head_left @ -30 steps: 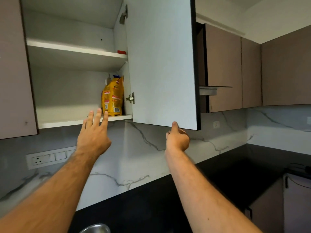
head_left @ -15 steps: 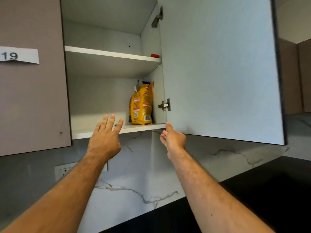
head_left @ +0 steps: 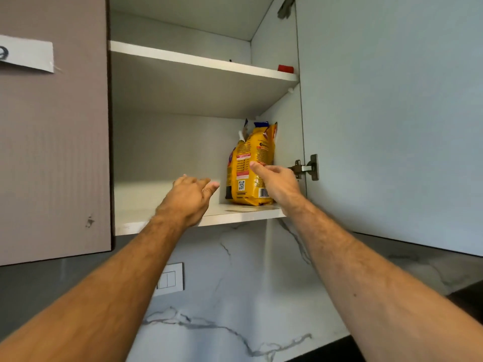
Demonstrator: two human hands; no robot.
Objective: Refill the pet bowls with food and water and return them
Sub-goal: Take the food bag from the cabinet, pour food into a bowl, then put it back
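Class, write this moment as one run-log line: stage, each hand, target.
stage: reaching into open cabinet | left hand: open, over lower shelf | right hand: open, at yellow food bag | bag: upright, not gripped

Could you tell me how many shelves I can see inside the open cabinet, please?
2: the upper shelf carries a small red object; the lower shelf holds the yellow food bag. Any higher are out of frame.
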